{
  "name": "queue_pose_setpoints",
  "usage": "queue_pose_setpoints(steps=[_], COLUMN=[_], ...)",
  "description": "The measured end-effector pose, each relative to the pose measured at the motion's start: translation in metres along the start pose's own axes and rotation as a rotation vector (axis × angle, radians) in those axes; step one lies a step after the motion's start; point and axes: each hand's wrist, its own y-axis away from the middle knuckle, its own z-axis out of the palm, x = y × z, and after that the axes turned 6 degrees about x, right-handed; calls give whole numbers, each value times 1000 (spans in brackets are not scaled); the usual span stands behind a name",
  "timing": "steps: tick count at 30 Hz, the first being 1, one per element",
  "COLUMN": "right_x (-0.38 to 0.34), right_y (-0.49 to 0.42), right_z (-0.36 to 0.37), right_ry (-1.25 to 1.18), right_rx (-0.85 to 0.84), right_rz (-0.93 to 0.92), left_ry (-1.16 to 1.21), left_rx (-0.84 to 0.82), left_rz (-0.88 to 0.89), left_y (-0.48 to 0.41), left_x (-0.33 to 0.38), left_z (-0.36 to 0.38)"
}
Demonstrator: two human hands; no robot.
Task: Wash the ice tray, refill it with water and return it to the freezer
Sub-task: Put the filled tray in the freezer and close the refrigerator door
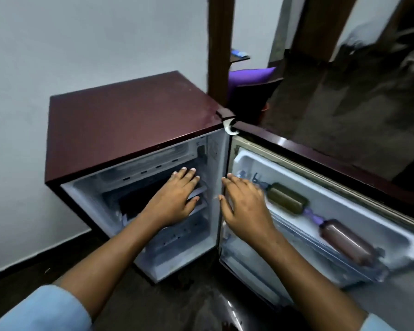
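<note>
Pale walls and a dark floor frame a small maroon fridge (129, 120) whose door (344, 177) hangs wide to our right, two bottles (286, 198) lying in its shelf. We cannot make out the ice tray with any certainty. If it is here, it sits inside the freezer compartment (134, 201), the dark slot at the top of the cabinet, straight ahead of us and slightly left. A pale edge (197, 192) shows under our left fingertips, but we cannot tell whether it is the tray or a flap. Our left hand (175, 199) is the nearer one, flat with straight fingers at the slot's mouth and holding nothing. Our right hand (244, 206) hovers by the cabinet's right edge, fingers loosely spread and also empty. The slot runs left to right, so we judge the tray would lie along it and slide out toward us.
</note>
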Motion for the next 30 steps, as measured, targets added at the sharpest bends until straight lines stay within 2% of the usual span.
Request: queue_pose_setpoints(steps=[3,7,14,17,21,25,30], right_x=[11,18,36,54,83,107,132], right_y=[15,46,108,115,100,83,73], right_z=[-27,-62,-104,-128,-155,-170,-182], right_ry=[95,169,310,384,459,515,504], right_rx=[115,279,361,334,166,97,1], right_rz=[69,252,566,637,676,644,694], left_ry=[-31,-45,-107,-111,-116,-117,-146], left_rx=[-1,-3,8,33,72,45,-32], left_rz=[158,355,632,694,715,663,609], left_y=[-18,-28,-52,-70,-102,-126,-149], left_x=[15,47,108,142,185,211,224], left_z=[-10,-26,-41,-45,-48,-43,-31])
